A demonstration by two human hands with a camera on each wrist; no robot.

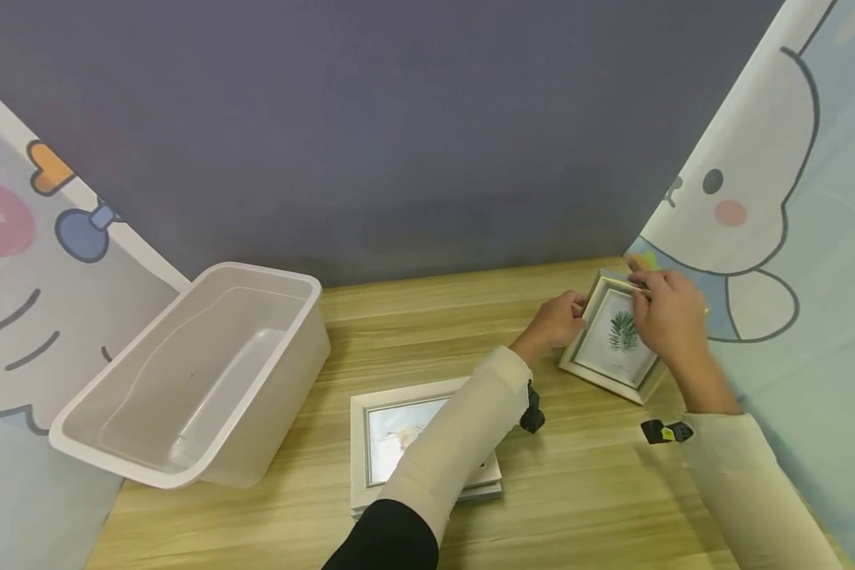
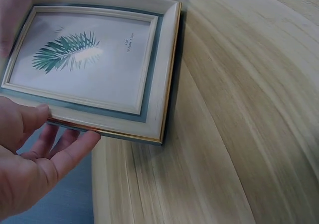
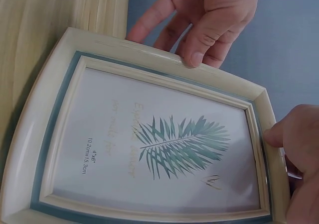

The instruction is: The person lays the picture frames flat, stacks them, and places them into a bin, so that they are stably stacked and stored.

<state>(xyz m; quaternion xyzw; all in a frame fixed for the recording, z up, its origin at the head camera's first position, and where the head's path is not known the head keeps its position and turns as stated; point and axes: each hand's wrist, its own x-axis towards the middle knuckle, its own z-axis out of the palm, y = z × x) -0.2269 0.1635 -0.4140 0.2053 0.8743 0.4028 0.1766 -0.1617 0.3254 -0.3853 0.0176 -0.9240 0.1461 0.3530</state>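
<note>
Nearest me, stacked picture frames lie flat on the wood-grain tabletop; beyond them, at the right side, the leaf-print frame is held tilted, one long side pinched between the left hand's thumb and slightly spread fingers, its upper end pinched by the right hand, rear fingers largely hidden. I judge it light, stiff, rather slippery and fragile across the glossy pane, best gripped by its pale, moulded, gold-edged border. Farthest stands a plain, dark grey partition.
</note>
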